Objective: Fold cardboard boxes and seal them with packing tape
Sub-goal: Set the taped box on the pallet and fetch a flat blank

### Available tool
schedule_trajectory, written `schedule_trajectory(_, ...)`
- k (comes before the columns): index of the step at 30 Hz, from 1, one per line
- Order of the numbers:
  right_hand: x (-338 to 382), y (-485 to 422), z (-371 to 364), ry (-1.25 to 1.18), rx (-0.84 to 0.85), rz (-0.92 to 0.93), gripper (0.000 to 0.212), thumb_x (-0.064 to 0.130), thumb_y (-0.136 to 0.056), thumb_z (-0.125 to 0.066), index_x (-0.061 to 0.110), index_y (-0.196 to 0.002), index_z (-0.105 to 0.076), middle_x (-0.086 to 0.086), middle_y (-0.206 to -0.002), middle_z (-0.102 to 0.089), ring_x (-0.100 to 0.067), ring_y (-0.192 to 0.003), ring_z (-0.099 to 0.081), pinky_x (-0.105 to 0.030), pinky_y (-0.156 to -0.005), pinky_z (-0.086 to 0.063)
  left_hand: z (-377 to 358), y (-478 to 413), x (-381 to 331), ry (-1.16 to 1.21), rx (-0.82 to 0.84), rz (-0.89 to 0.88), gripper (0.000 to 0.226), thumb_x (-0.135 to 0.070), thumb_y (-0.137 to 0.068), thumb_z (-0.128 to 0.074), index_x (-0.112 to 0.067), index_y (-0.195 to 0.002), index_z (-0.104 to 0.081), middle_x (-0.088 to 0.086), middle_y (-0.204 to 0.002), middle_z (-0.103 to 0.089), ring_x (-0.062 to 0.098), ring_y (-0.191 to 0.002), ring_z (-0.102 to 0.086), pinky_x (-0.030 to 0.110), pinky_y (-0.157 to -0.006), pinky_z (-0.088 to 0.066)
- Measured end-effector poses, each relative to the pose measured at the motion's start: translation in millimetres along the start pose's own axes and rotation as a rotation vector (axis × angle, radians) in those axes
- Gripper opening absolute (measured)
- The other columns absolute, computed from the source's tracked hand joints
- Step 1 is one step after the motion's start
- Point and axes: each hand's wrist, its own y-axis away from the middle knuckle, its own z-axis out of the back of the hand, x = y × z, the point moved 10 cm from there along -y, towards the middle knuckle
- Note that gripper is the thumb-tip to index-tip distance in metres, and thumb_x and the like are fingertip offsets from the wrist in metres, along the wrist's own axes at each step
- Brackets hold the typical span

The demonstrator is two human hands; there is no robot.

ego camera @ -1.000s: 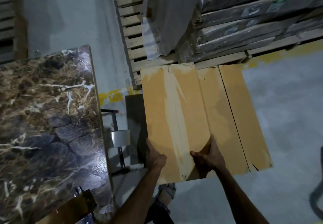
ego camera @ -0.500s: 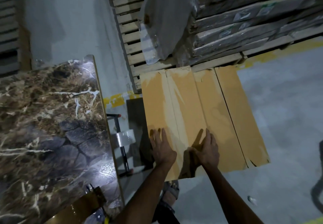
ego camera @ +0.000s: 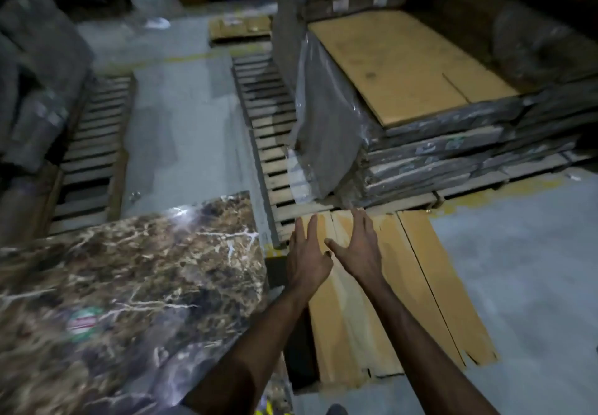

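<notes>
Cardboard, tan and flattened, is the thing to watch: the cardboard box (ego camera: 420, 285) lies collapsed low between the marble-patterned table (ego camera: 129, 285) and the bare concrete floor (ego camera: 517, 269), its far end touching the wooden pallet (ego camera: 275, 162). Both hands are laid palm-down on that far end. The left hand (ego camera: 307, 259) sits at the sheet's left edge and the right hand (ego camera: 356, 249) just beside it. The fingers of both are straight and spread apart, clamped on nothing.

Several things could go wrong, as I judge it. Flat palms give no real hold, so a push could slide the sheet forward and jam its edge against the pallet slats. The near right corner looks torn and ragged; pulling the panels open there could lengthen the rip and leave a flap too weak to take tape. A paler streak runs down one panel, perhaps peeled surface, and tape may bond poorly over it. The table edge is close on the left, so a panel swinging up could catch it and crease off its fold line. The wrapped bundles (ego camera: 437, 143) stacked on the pallet, with loose plastic wrap (ego camera: 323, 123) hanging, crowd the far side as well. No tape roll shows clearly here. A dark gap under the left side leaves it unclear whether the sheet rests fully on the floor.
</notes>
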Motion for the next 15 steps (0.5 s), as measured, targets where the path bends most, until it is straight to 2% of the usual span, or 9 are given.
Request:
schedule_trajectory(4,121,36,34,-0.005,-0.086,0.159,0.093,0.043,-0.086,-0.08,0.024,-0.16,-0.027,-0.002,-0.166,-0.024,-0.027,-0.147,-0.035,-0.044,-0.109,-0.042,118,33,5,0.031,-0.123,-0.079,0.091,-0.024,-0.094,-0.07,-0.034,-0.165,-0.012,-0.004,-0.174,0.005,0.027,-0.158,-0.016,0.045,-0.116,-0.041)
schedule_trajectory(8,241,98,35,0.025,-0.118,0.286,0.091,0.046,-0.087,-0.078,0.023,-0.16,-0.028,-0.005,-0.167,-0.023,-0.027,-0.149,-0.031,-0.041,-0.112,-0.037,249,91,43,0.024,-0.264,-0.129,0.088,-0.029,-0.094,-0.068,-0.034,-0.164,-0.014,-0.002,-0.174,-0.006,0.028,-0.157,-0.017,0.046,-0.117,-0.037)
schedule_trajectory(11,333,149,8,-0.009,-0.099,0.399,0.093,0.047,-0.085,-0.079,0.023,-0.159,-0.028,-0.005,-0.167,-0.022,-0.03,-0.15,-0.031,-0.047,-0.114,-0.038,343,145,97,-0.009,-0.379,-0.145,0.087,-0.037,-0.095,-0.067,-0.035,-0.164,-0.015,-0.001,-0.174,-0.007,0.026,-0.157,-0.016,0.051,-0.117,-0.034)
schedule_trajectory(15,442,220,-50,-0.033,-0.078,0.519,0.092,0.05,-0.082,-0.08,0.024,-0.156,-0.033,-0.005,-0.166,-0.024,-0.03,-0.149,-0.03,-0.047,-0.113,-0.039,432,215,197,-0.056,-0.5,-0.079,0.091,-0.041,-0.092,-0.07,-0.035,-0.164,-0.015,0.002,-0.173,-0.01,0.03,-0.155,-0.02,0.053,-0.113,-0.036)
